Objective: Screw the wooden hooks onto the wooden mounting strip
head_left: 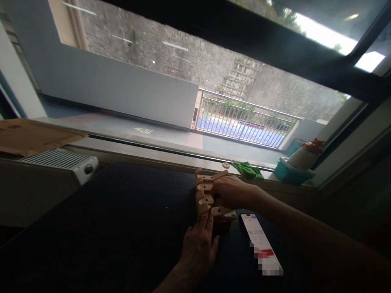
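A light wooden piece (205, 187) with a row of curved notches and dark round holes lies on the dark table, close to its window-side edge. My left hand (198, 244) comes from the front, its fingers stretched out and the fingertips touching the near end of the wood. Over the right side of the same piece, my right hand (230, 193) is closed with the fingers curled down. What those fingers hold, if anything, is hidden. A crumpled, shiny clear packet (230, 216) seems to lie beside the near right end.
A phone (259, 240) showing a running timer lies right of my hands on the dark table (122, 215). On the windowsill are a green cloth (249, 170), a small roll (226, 165) and a teal box (290, 173). A radiator (67, 162) bearing brown cardboard (36, 136) stands left.
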The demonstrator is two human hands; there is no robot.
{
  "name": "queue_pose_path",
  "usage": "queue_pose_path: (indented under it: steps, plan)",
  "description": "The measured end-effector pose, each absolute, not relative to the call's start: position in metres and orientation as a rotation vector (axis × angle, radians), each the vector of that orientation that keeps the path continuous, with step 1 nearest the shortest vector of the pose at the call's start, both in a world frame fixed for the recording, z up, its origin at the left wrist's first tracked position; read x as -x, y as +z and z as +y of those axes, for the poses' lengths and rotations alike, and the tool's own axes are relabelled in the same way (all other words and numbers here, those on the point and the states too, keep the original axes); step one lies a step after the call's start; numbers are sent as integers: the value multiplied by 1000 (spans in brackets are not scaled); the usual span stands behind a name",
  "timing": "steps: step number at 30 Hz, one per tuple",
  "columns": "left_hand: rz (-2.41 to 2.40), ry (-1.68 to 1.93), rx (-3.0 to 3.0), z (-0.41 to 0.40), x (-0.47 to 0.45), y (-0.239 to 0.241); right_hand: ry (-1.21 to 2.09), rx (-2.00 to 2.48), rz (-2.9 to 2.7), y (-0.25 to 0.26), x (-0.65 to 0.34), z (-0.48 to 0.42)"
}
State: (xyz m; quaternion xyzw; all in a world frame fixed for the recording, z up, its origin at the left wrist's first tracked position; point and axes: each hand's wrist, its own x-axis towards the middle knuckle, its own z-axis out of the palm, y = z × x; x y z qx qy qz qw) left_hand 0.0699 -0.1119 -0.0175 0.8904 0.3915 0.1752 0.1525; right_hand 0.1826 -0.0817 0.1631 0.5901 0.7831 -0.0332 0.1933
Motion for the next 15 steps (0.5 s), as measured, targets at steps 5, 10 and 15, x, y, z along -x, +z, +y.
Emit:
queue_pose_path:
  steps: [5, 10, 15]
  plan:
    - [1116, 501, -2555, -113, -71, -17, -135, -1743, 2160, 150, -195, -78]
    - [1128, 506, -2561, -113, -71, -17, -94, -1775, 2116, 155, -190, -82]
    - [1140, 533, -2571, -113, -71, -17, -63, -1665, 2189, 174, -172, -88]
